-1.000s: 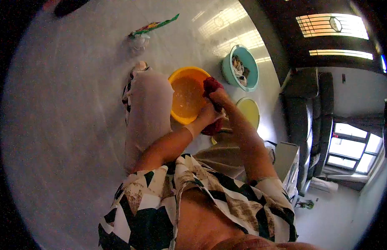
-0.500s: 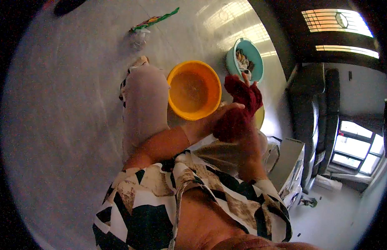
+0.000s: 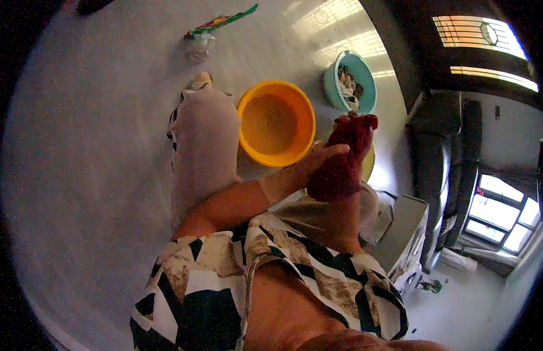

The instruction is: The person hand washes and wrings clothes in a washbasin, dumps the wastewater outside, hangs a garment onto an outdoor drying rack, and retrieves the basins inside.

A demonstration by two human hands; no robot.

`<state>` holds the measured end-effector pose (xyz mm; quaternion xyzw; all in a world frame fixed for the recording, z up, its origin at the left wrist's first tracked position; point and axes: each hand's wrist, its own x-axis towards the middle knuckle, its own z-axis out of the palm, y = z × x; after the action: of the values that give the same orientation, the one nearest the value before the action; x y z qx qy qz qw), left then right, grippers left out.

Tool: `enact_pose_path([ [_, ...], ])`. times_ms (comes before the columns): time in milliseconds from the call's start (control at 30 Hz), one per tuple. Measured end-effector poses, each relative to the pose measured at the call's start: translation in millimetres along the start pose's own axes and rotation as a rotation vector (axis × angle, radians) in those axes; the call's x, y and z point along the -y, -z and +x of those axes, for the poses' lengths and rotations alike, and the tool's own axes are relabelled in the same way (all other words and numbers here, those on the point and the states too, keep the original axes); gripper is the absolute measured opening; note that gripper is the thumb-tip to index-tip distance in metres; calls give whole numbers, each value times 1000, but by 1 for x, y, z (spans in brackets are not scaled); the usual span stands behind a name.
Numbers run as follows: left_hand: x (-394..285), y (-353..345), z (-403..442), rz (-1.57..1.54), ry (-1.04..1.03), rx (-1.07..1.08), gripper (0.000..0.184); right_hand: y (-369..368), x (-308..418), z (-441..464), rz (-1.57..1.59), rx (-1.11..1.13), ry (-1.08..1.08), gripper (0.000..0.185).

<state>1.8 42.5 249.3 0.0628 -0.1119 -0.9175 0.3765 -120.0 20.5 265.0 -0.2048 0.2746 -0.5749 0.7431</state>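
A dark red fuzzy cloth item (image 3: 337,169) is wrapped around my right hand (image 3: 353,115), covering it from the wrist almost to the fingertips. Its exact kind does not show. My left hand (image 3: 330,153) reaches across and grips the cloth near its middle, thumb on top. The right hand's fingers are mostly hidden, so their pose is unclear. Close beyond the left forearm stands an orange basin (image 3: 311,126) with cloudy liquid in it. Just past the cloth is a light blue basin (image 3: 370,88) holding crumpled fabric.
A pale yellow-green rim (image 3: 370,165) shows partly behind the cloth. Green-and-red packaging (image 3: 224,22) and a clear plastic bag (image 3: 198,48) lie on the grey floor (image 3: 96,146). To the right are a white cabinet-like box (image 3: 403,231) and a dark sofa (image 3: 433,152).
The cloth now covers the right hand's fingers, which stuck out and were spread earlier. Its loose upper flap has been drawn in, and the left hand keeps its grip.
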Motion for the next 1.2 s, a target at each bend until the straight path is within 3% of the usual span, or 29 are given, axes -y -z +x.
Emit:
enact_pose_path([
  [100,-7,2,1,135,54,-24,55,-10,23,5,-281,-102,-83,32],
  [167,-2,14,10,429,-73,-113,56,-24,28,9,-614,-278,-210,29],
  [233,20,47,34,649,-238,-200,57,-6,23,39,-1016,-266,-245,23],
  [300,49,84,61,792,-437,-276,58,35,14,63,-1019,-274,-292,23],
  [400,66,122,82,1028,-341,-425,55,67,-1,81,-1068,-183,-420,33],
  [500,76,144,82,1012,-255,-534,50,88,-26,96,-1613,-340,-377,37],
  [600,73,146,73,1167,-460,-576,45,173,-41,113,-1896,-255,-177,32],
  [700,84,170,87,1236,-646,-587,41,127,-51,110,-1982,-318,-247,37],
  [900,84,177,83,1621,-619,-533,47,108,-66,88,-1897,-562,-180,40],
  [967,97,198,95,921,-504,-376,51,103,-58,81,-1681,-544,-110,40],
  [1033,85,186,86,746,-367,-322,55,79,-48,65,-1416,-559,-59,35],
  [1100,35,115,45,1086,-261,-362,59,107,-40,65,-1166,-492,-74,30],
  [1200,57,145,66,1018,-445,-392,66,112,-28,56,-909,-538,-32,33],
])
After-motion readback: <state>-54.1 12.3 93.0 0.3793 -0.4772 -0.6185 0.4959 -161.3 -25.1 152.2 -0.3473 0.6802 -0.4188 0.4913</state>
